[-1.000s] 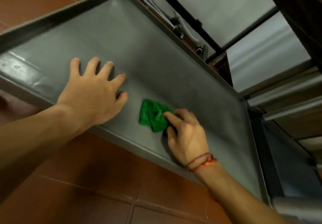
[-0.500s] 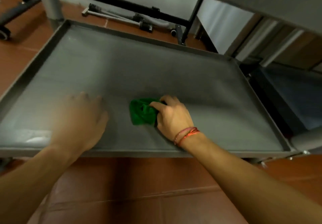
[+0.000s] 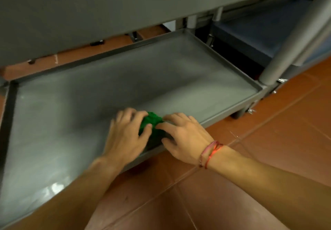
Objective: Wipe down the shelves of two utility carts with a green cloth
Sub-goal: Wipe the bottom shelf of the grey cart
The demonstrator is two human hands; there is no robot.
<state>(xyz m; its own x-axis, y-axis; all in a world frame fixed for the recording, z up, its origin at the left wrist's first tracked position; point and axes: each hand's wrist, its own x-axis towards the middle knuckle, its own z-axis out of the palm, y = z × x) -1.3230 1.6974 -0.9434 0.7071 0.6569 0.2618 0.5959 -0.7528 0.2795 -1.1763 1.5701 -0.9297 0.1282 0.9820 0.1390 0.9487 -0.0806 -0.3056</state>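
green cloth bunched on bottom cart shelf, near its front rim. left grip curled round the cloth, thumb pressed on it. right grip fingers nearly straight, touching cloth's right side. red bracelet on right wrist.

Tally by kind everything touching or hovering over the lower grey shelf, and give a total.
Hands: 2 (left hand, right hand)
Cloths: 1 (green cloth)
Total: 3, all near the front edge of the grey shelf.
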